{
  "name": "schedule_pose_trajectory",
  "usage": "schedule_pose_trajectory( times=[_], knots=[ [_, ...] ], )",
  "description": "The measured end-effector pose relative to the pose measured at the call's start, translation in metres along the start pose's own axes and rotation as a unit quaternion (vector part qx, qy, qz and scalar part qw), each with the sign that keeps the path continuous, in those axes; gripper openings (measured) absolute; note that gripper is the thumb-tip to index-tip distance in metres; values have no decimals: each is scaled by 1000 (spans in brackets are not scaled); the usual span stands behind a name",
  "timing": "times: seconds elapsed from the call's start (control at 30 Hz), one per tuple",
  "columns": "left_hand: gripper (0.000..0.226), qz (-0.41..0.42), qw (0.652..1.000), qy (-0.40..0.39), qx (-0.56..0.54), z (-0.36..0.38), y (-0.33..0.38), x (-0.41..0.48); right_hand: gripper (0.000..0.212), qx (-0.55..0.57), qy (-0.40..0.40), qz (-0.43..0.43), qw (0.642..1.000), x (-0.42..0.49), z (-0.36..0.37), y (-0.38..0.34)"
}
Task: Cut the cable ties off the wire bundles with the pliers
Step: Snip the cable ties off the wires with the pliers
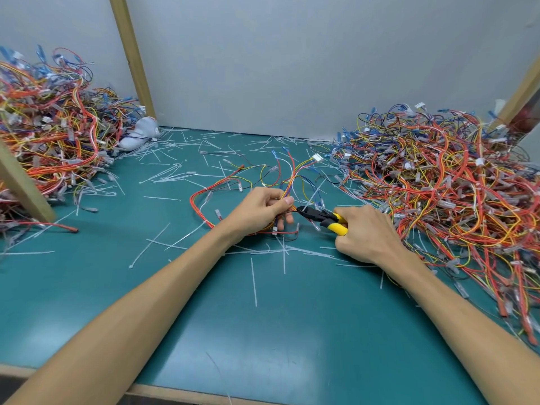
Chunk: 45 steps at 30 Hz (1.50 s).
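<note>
Your left hand (261, 210) curls round the wire bundle (289, 179), your right hand (365, 235) clasps the pliers (315, 214) at its 3 o'clock; it seems you cut next, sparing wires.

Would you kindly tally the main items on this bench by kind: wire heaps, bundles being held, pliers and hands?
Wire heaps: 2 (left heap, right heap)
Held wire bundle: 1
Yellow-handled pliers: 1
Hands: 2 (left hand, right hand)
Total: 6
The cut ties scattered on the table are too many to count.
</note>
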<state>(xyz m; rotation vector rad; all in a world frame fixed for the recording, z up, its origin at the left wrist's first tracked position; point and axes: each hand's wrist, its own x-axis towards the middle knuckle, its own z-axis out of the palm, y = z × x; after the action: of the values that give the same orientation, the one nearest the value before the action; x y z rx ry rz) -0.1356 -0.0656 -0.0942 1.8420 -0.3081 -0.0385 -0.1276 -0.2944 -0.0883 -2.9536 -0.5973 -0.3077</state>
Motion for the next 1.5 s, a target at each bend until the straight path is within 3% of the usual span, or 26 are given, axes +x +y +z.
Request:
schedule_pose_trajectory(
  times=[0.2, 0.43, 0.53, 0.63, 0.7, 0.77, 0.9, 0.93, 1.0, 1.07, 1.17, 1.27, 1.5],
  knots=[
    [25, 1, 1000, 9, 8, 0, -3, 2, 18, 15, 24, 6, 1000, 0, 3, 2],
    [49, -8, 999, 7, 43, -2, 2, 3, 23, 27, 151, 78, 985, 2, 8, 9],
    [43, 24, 980, 9, 200, -14, 6, 3, 41, -19, 147, 84, 985, 4, 8, 11],
    [33, 96, 923, 20, 372, -27, 10, 4, 50, -83, 148, 82, 982, 5, 7, 13],
    [29, 108, 916, 41, 385, -36, 14, 6, 48, -57, 169, 86, 980, 4, 7, 14],
    [24, 119, 916, 85, 373, -42, 19, 6, 42, 51, 207, 93, 973, 4, 5, 13],
    [10, 151, 907, 169, 355, -54, 25, 4, 18, 274, 256, 86, 923, 3, -4, 9],
    [7, 158, 904, 186, 350, -55, 22, 0, 17, 355, 250, 89, 896, 2, -6, 7],
    [6, 173, 905, 213, 324, -56, 12, -11, 23, 542, 213, 105, 806, 1, -13, 1],
    [7, 168, 915, 211, 301, -54, 1, -24, 23, 636, 162, 112, 746, 1, -16, -3],
    [11, 153, 917, 162, 332, -50, -11, -31, 19, 674, 92, 114, 724, 2, -10, -8],
    [11, 145, 919, 129, 342, -45, -12, -32, 20, 718, 51, 141, 680, 2, -4, -13],
    [15, 124, 929, 73, 342, -31, -13, -36, 19, 707, 21, 166, 688, -1, -7, -13]
  ],
)
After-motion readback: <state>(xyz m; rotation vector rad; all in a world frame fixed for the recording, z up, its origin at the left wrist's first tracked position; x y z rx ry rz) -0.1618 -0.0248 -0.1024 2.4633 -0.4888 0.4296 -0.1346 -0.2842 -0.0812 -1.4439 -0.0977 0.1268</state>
